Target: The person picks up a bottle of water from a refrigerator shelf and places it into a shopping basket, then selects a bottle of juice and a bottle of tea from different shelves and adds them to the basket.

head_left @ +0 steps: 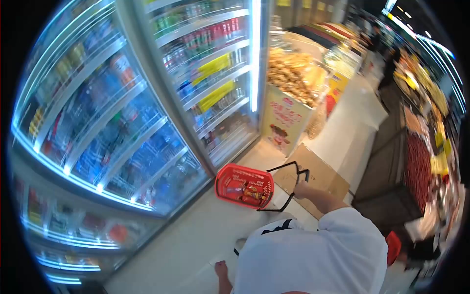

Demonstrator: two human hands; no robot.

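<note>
One red basket (244, 185) hangs just off the floor (196, 240) beside the fridge doors (122, 122), at about nine o'clock from the hand (301, 188) carrying it. That hand is closed round the two black handles (286, 171); left or right I cannot tell. The basket's long axis runs nine to three. Inside, a few packets (247, 192), count unclear. One cardboard sheet (318, 179) lies beyond, at twelve o'clock.

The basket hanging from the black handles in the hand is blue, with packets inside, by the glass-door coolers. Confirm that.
Not quite: the head view shows the basket is red, not blue. It does hang from black handles held by the right hand, with packets inside, beside the coolers.
</note>
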